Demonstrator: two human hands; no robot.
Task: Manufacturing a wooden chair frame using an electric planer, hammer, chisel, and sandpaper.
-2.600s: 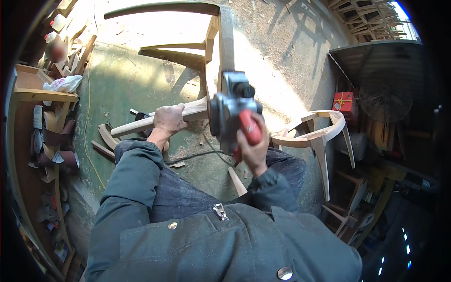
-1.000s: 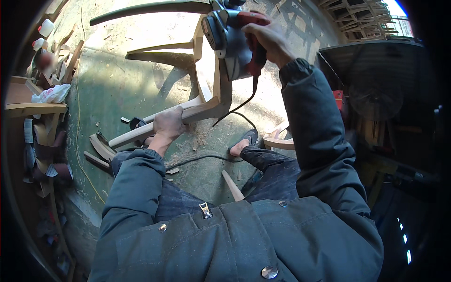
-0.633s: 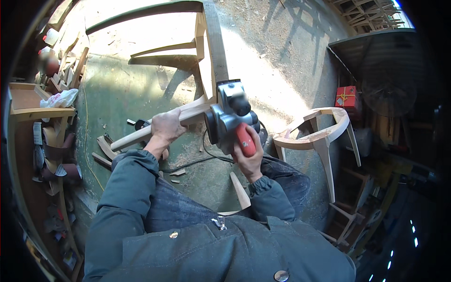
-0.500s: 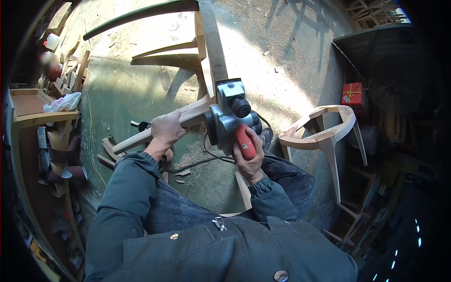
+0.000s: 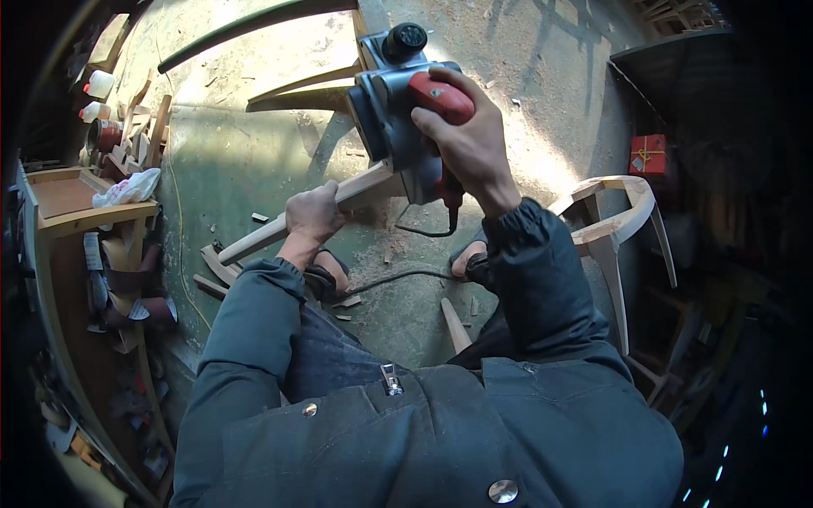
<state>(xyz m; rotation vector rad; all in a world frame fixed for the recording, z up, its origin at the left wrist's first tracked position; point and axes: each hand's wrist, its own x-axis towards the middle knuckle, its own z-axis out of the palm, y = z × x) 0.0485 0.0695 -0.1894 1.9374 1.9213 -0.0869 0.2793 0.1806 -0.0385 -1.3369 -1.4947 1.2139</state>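
Note:
An electric hand planer [image 5: 394, 106] with a silver body, red handle and black front knob rests on a wooden chair frame [image 5: 370, 17] in front of me. Its red handle is wrapped by the fingers of my right hand [image 5: 470, 127]. My left hand [image 5: 315, 213] is closed round a pale wooden leg [image 5: 368, 186] of that frame, steadying it at an angle. The planer's underside, where it meets the wood, is hidden. From its rear a black cord [image 5: 423, 233] curls down toward the floor.
A curved wooden chair frame [image 5: 622, 222] stands at the right, near a red box [image 5: 648, 155]. On the left is a wooden cabinet [image 5: 97, 222] with a white plastic bag [image 5: 127, 188] on top. Wood offcuts [image 5: 222, 264] and shavings lie on the green floor [image 5: 246, 169].
My right hand has pushed the planer forward, away from my body, along the frame. My left hand has moved slightly right and keeps its grip on the leg.

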